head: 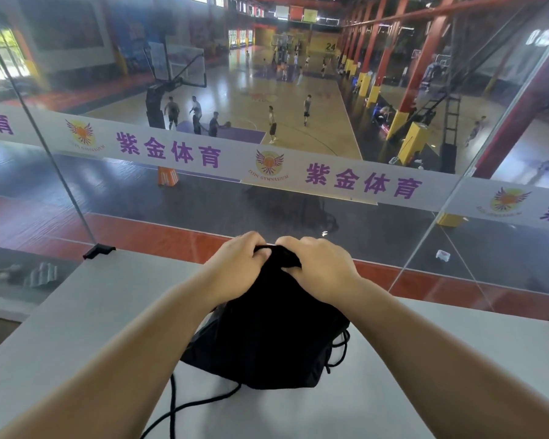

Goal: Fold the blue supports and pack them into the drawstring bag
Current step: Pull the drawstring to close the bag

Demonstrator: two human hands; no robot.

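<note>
A black drawstring bag stands bulging on the white table, its gathered mouth pointing away from me. My left hand grips the left side of the bunched mouth. My right hand grips the right side, fingers curled into the fabric. Black cords trail from the bag toward the near edge, and more cord loops at its right side. No blue supports are visible; the bag's inside is hidden.
A glass barrier with a white banner rises right behind the table's far edge. A black clamp sits at the far left corner. Below, beyond the glass, people play on basketball courts.
</note>
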